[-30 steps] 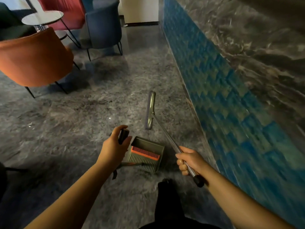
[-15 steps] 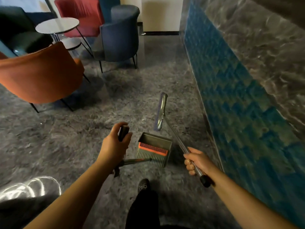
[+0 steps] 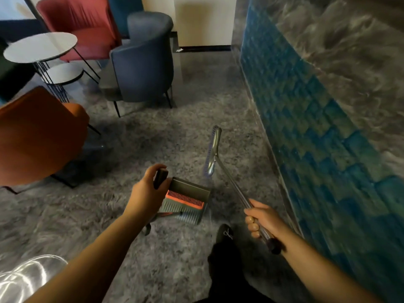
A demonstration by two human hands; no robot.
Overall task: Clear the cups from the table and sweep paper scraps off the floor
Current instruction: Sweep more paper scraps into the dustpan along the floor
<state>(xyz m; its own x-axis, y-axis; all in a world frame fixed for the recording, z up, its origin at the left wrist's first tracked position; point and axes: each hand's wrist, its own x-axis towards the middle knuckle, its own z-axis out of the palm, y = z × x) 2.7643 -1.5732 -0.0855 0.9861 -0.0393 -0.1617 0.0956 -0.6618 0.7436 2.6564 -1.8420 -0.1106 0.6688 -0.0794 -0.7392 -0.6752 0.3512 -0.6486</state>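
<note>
Two hands were busy: the left hand curled round the dustpan's black handle, the right hand gripped the broom's metal shaft. Grey marbled floor ran beside a blue tiled wall; an orange chair and round tabletop stood left. The dustpan hung just right of the left hand, the broom head beyond it.

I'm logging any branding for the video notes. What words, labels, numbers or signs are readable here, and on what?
None can be read.
Shoe: a small pale mark on top, too small and blurred to tell whether it is a logo or lettering.
Dustpan, held by the left hand: no lettering shows.
Broom, held by the right hand: no lettering shows.
</note>
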